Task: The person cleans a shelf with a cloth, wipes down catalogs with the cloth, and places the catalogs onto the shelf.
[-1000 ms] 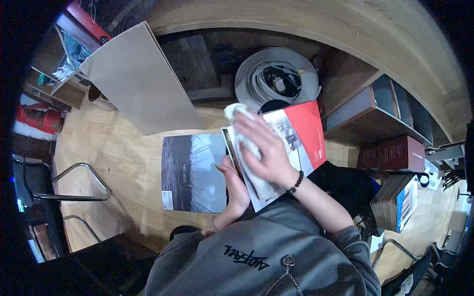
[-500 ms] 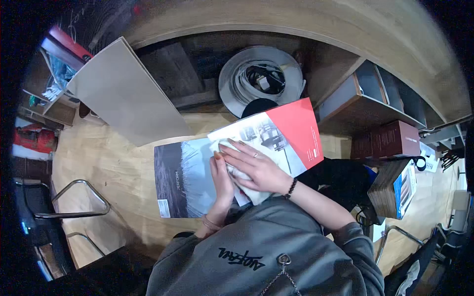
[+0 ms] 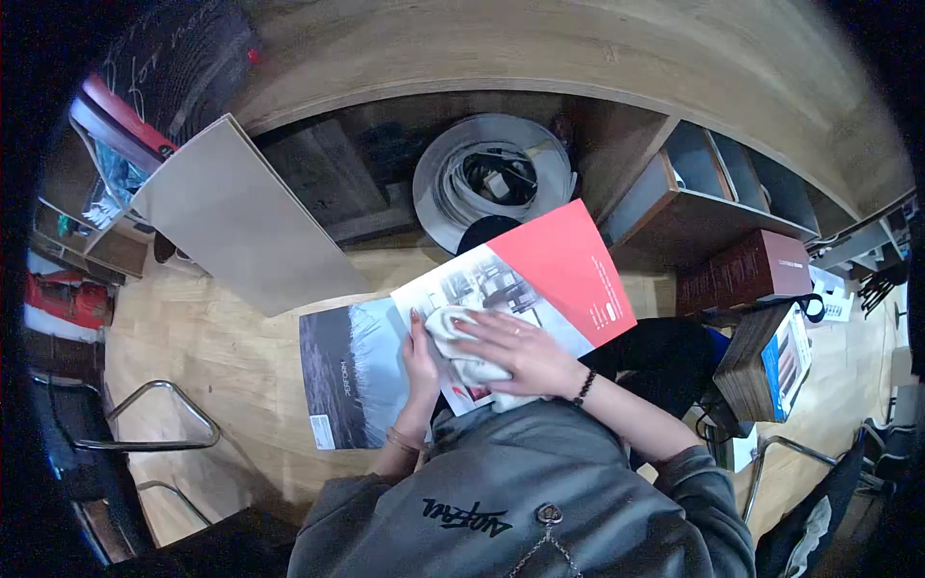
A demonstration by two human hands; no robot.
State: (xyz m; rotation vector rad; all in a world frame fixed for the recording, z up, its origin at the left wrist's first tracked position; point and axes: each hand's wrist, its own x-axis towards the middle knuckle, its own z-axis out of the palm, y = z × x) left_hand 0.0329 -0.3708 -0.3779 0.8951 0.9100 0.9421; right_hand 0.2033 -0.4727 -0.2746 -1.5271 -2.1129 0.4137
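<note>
A red and white booklet point(image 3: 564, 260) with a printed interior picture lies tilted across my lap. It overlaps a blue-grey booklet point(image 3: 332, 376) marked PERFORM. My right hand point(image 3: 525, 356) presses a bunched white cloth point(image 3: 462, 352) onto the picture side of the red and white booklet, its fingers laid over the cloth and slightly blurred. At that booklet's left edge, my left hand point(image 3: 421, 366) holds it, fingers pointing up beside the cloth. Part of the left hand's grip is hidden.
Beyond my lap lean large beige boards point(image 3: 246, 222). A coil of cable point(image 3: 491, 178) sits under the desk point(image 3: 578, 58). To the right are a maroon box point(image 3: 747, 275) and a thick stack of catalogues point(image 3: 766, 371). Metal-legged chairs point(image 3: 164, 443) flank me on the wooden floor.
My right hand has slid the cloth slightly down and to the right over the booklet. The left hand now sits a little apart from the cloth. The view has shifted slightly.
</note>
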